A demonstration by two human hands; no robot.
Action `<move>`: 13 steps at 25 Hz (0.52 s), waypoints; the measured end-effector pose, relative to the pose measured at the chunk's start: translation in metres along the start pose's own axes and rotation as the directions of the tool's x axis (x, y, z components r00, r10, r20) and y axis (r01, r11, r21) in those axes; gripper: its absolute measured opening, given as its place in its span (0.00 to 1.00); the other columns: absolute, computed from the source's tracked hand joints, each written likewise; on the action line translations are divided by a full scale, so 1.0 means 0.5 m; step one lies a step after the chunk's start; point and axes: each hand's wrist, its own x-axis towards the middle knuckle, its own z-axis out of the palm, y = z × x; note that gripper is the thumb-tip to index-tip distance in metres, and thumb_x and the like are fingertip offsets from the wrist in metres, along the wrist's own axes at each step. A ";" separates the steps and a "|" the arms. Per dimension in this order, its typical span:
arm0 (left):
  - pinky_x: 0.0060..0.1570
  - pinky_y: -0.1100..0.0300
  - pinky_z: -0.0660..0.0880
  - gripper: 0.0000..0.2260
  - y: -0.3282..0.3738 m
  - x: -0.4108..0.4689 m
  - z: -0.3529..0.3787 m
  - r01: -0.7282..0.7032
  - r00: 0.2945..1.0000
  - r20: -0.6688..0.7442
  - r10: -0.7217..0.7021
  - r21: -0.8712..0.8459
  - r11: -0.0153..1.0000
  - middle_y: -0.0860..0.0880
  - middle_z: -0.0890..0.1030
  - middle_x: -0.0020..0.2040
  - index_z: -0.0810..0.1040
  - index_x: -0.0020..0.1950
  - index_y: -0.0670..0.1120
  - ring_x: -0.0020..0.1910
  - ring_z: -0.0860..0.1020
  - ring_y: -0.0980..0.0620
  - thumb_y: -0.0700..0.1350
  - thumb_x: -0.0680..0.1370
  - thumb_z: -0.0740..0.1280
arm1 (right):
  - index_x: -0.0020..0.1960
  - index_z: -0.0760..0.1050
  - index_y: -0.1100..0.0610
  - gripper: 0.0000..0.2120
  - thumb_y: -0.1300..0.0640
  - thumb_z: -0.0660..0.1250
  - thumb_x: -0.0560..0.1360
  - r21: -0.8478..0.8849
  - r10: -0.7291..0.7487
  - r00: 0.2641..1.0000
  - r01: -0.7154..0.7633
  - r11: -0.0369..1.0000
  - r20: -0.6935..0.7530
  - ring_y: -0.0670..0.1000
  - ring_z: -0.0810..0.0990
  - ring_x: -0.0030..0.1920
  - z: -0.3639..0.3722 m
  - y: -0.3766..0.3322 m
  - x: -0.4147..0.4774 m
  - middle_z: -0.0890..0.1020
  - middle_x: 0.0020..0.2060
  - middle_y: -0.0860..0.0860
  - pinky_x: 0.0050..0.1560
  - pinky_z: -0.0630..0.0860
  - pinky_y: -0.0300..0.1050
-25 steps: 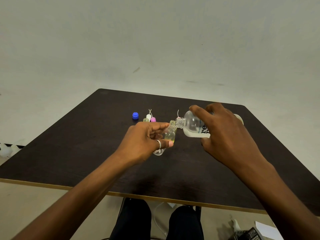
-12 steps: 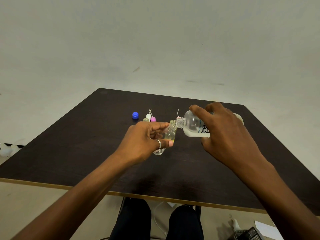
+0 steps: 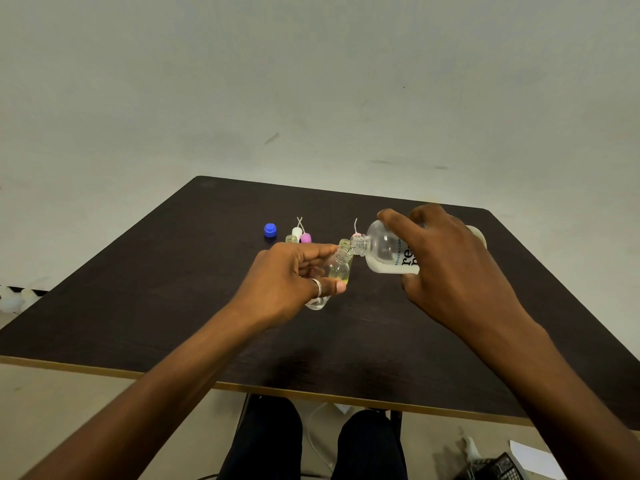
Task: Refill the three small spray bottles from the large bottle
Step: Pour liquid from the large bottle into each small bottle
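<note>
My right hand [image 3: 450, 268] grips the large clear bottle [image 3: 384, 251], which lies tipped on its side with its open neck pointing left. My left hand [image 3: 287, 285] holds a small clear bottle [image 3: 337, 270] tilted to the right, its open neck right at the large bottle's mouth. Yellowish liquid sits in the small bottle. A second small open bottle [image 3: 291, 239] stands behind my left hand. A white spray top [image 3: 296, 232], a pink one [image 3: 305, 238] and another pink one [image 3: 356, 235] lie on the dark table [image 3: 173, 289].
A blue cap [image 3: 270, 230] lies at the far left of the group. The table's near edge runs just above my knees. A pale wall stands behind the table. Some objects lie on the floor at the lower right.
</note>
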 end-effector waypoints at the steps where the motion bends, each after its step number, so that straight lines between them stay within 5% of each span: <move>1: 0.47 0.80 0.70 0.27 0.001 0.000 0.000 0.001 1.000 0.000 -0.001 0.002 1.000 0.57 0.82 0.61 0.75 0.69 0.54 0.52 0.78 0.68 0.48 0.70 0.76 | 0.71 0.65 0.44 0.39 0.60 0.76 0.65 -0.002 0.000 1.000 0.000 1.000 -0.001 0.57 0.75 0.58 0.000 -0.001 0.000 0.74 0.60 0.54 0.48 0.71 0.47; 13: 0.47 0.80 0.71 0.27 0.001 -0.002 0.000 0.013 1.000 0.003 -0.013 -0.009 1.000 0.57 0.82 0.59 0.76 0.68 0.54 0.52 0.79 0.69 0.47 0.70 0.76 | 0.71 0.65 0.44 0.38 0.60 0.75 0.66 -0.007 0.000 1.000 0.000 1.000 -0.004 0.57 0.75 0.58 0.000 -0.003 0.002 0.74 0.60 0.54 0.47 0.69 0.46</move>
